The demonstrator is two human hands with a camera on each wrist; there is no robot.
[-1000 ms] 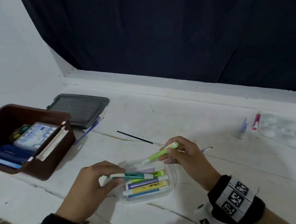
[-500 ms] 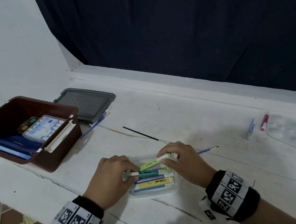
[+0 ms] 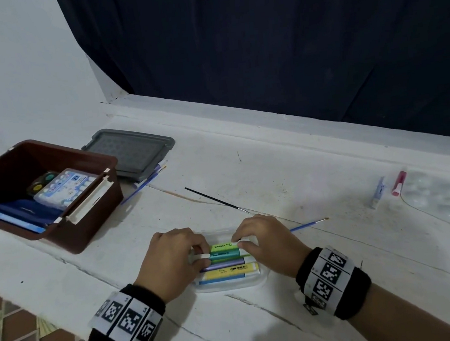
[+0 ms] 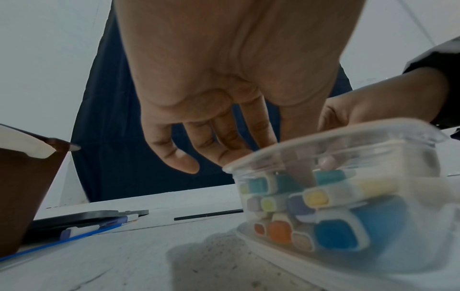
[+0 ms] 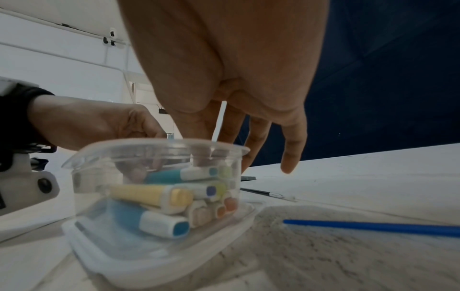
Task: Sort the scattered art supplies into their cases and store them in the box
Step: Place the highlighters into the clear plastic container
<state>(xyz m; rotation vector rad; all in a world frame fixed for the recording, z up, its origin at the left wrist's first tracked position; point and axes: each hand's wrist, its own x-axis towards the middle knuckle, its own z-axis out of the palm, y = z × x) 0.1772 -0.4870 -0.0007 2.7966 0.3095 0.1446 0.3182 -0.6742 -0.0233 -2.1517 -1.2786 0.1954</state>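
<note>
Clear case (image 3: 230, 285) taken as landmark. Its open top is occupied by the left hand (image 3: 169, 261) and right hand (image 3: 266, 244), fingers inside from either end. Behind it, passage is crossed by a black brush (image 3: 215, 201); a blue brush (image 3: 307, 225) lies just right. Bare tabletop (image 3: 286, 164) is seen further back. Far left, approach is blocked by the brown box (image 3: 95, 207) and grey lid (image 3: 131, 149). Far right, two small markers (image 3: 387, 186) lie well apart.

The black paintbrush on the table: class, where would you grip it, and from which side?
Probably pinch the black paintbrush from above at mid-handle. It lies flat and thin on the table, apart from both hands, with bare surface either side for fingertips.
</note>
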